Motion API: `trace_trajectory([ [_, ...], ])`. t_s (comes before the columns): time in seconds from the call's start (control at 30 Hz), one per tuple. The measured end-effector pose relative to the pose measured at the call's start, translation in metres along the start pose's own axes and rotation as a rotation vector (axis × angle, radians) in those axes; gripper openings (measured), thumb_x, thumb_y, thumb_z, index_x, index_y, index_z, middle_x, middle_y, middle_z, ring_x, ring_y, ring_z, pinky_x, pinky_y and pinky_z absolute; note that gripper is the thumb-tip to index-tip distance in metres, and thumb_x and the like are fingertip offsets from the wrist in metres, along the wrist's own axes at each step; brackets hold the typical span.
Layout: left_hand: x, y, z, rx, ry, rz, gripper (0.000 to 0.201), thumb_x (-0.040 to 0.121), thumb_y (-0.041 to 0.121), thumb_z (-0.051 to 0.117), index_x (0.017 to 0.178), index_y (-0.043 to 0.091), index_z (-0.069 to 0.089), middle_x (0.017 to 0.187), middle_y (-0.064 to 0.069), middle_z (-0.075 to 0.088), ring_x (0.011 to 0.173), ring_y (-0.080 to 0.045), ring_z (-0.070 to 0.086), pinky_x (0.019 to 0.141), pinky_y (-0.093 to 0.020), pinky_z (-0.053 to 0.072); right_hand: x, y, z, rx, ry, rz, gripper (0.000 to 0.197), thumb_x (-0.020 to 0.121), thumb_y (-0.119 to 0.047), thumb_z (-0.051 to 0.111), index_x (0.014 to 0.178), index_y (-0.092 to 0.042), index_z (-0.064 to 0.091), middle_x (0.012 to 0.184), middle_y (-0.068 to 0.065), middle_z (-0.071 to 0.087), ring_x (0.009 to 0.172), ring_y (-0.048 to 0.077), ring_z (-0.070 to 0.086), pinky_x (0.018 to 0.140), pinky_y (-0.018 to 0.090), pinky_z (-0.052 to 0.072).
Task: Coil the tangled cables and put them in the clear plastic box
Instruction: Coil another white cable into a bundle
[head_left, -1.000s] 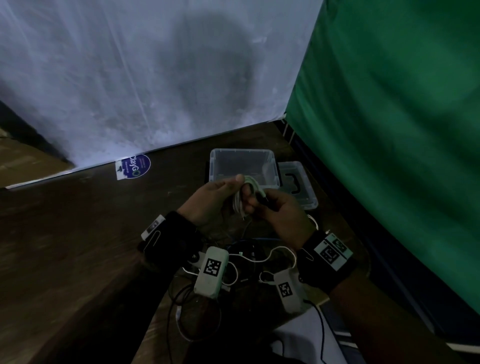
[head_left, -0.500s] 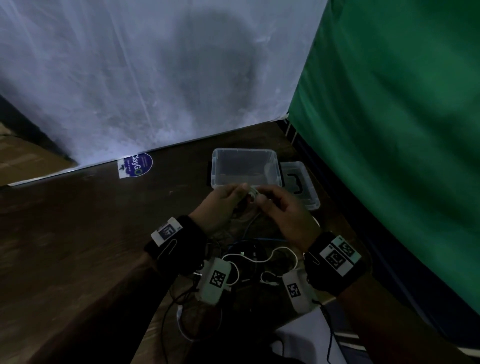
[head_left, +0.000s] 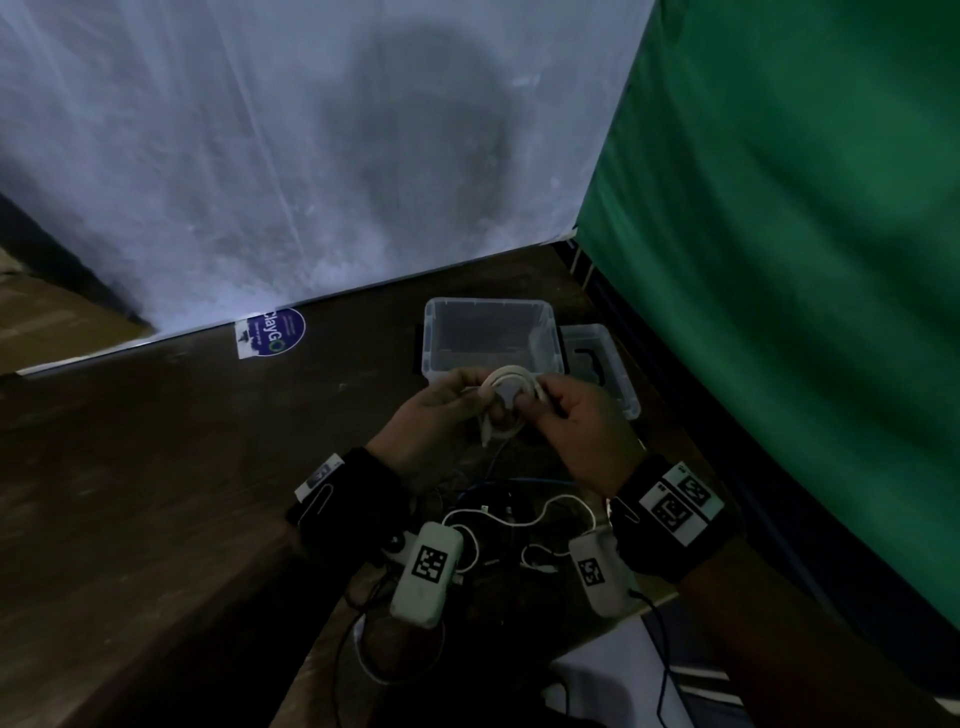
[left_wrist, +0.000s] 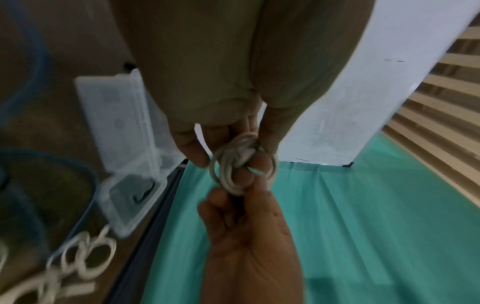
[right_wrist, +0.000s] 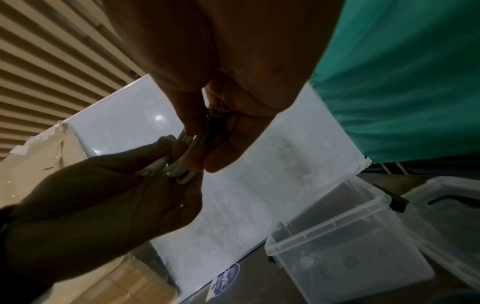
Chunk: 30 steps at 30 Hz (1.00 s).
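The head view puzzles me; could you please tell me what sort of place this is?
Probably an improvised recording setup, not a home: a white sheet and green cloth hang as backdrops behind a dark wooden table.

From here I can't tell where the white cable ends, since the fingers of both hands cover parts of the coil. The loose cables on the table smear into blur and run off the left-wrist view's bottom edge.
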<state>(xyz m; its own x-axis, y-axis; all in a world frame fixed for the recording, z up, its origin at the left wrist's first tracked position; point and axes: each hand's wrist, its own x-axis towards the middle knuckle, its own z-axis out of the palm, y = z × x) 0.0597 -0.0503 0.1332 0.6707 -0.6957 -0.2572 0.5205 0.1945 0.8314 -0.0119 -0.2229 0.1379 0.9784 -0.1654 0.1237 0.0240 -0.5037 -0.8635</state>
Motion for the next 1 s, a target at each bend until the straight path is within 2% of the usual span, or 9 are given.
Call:
trace_trajectory([
  [0.07,0.001,-0.006,0.003,-0.024,0.084,-0.009,0.021,0.099,0.012,0.046,0.115,0.001,0.055,0.082,-0.012,0.057,0.083,-0.027,0.057,0.089,-0.049,0.047,-0.001,-0.001,0.001,-0.007,-0.036,0.004,0.021,0.096,-0.027,0.059,0.098,-0.009,0.07,0.083,0.011,0.07,0.075,0.015,0.065,0.063,0.022,0.052],
  [0.17,0.004,-0.008,0.006,0.087,0.223,0.048,0.017,0.101,0.01,0.042,0.103,0.005,0.058,0.072,-0.007,0.054,0.065,-0.018,0.051,0.066,-0.032,0.048,-0.001,-0.005,-0.001,0.041,-0.109,0.036,0.017,0.098,-0.023,0.056,0.105,-0.017,0.07,0.089,-0.01,0.07,0.08,-0.006,0.064,0.069,0.006,0.047],
  [0.33,0.006,-0.003,-0.002,0.317,0.215,0.106,0.011,0.1,0.01,0.044,0.098,0.008,0.055,0.072,-0.008,0.049,0.059,-0.013,0.045,0.058,-0.025,0.039,0.01,0.006,-0.019,-0.201,-0.146,-0.037,0.017,0.097,-0.021,0.057,0.111,-0.019,0.066,0.099,-0.009,0.067,0.093,0.006,0.064,0.084,0.028,0.053],
  [0.43,0.008,-0.003,0.001,0.396,0.167,0.091,0.01,0.1,0.012,0.046,0.1,0.011,0.056,0.077,-0.013,0.051,0.06,-0.014,0.047,0.058,-0.025,0.04,0.014,0.012,-0.02,-0.351,-0.174,-0.171,0.017,0.091,-0.01,0.064,0.107,-0.012,0.07,0.101,-0.008,0.059,0.095,0.011,0.058,0.086,0.026,0.047],
  [0.5,0.007,-0.004,0.006,0.375,0.139,0.073,0.01,0.099,0.011,0.047,0.102,0.013,0.057,0.085,-0.017,0.054,0.069,-0.019,0.051,0.064,-0.028,0.044,0.013,0.012,-0.017,-0.236,-0.116,-0.079,0.019,0.09,-0.013,0.066,0.109,-0.015,0.071,0.104,-0.009,0.064,0.097,0.007,0.06,0.088,0.026,0.05],
  [0.63,0.008,-0.006,0.011,0.346,0.127,0.054,0.012,0.095,0.012,0.055,0.107,0.011,0.057,0.09,-0.014,0.061,0.083,-0.026,0.057,0.078,-0.04,0.046,0.011,0.012,-0.012,0.183,-0.083,0.252,0.02,0.088,-0.026,0.069,0.108,-0.023,0.074,0.108,-0.003,0.074,0.105,0.016,0.068,0.097,0.046,0.053],
  [0.77,0.01,-0.004,0.009,0.367,0.085,0.041,0.01,0.095,0.014,0.055,0.105,0.011,0.054,0.092,-0.018,0.058,0.082,-0.027,0.054,0.074,-0.038,0.047,0.005,0.001,-0.008,0.494,-0.017,0.429,0.017,0.091,-0.011,0.063,0.094,-0.018,0.078,0.104,0.011,0.074,0.105,0.032,0.068,0.099,0.053,0.05],
  [0.9,0.01,-0.003,0.01,0.44,0.106,0.08,0.008,0.099,0.009,0.047,0.106,0.005,0.046,0.08,-0.009,0.055,0.065,-0.012,0.054,0.057,-0.02,0.045,0.0,-0.005,-0.01,0.595,-0.111,0.397,0.028,0.089,-0.001,0.062,0.115,-0.009,0.068,0.105,0.015,0.073,0.101,0.031,0.07,0.084,0.038,0.058],
  [1.0,0.012,-0.009,0.008,0.486,0.121,0.108,0.007,0.098,0.008,0.048,0.104,0.004,0.045,0.081,-0.006,0.056,0.067,-0.011,0.055,0.057,-0.02,0.048,-0.004,-0.007,-0.01,0.536,-0.167,0.309,0.041,0.086,0.002,0.066,0.124,-0.013,0.06,0.102,0.015,0.073,0.095,0.026,0.072,0.08,0.033,0.059],
])
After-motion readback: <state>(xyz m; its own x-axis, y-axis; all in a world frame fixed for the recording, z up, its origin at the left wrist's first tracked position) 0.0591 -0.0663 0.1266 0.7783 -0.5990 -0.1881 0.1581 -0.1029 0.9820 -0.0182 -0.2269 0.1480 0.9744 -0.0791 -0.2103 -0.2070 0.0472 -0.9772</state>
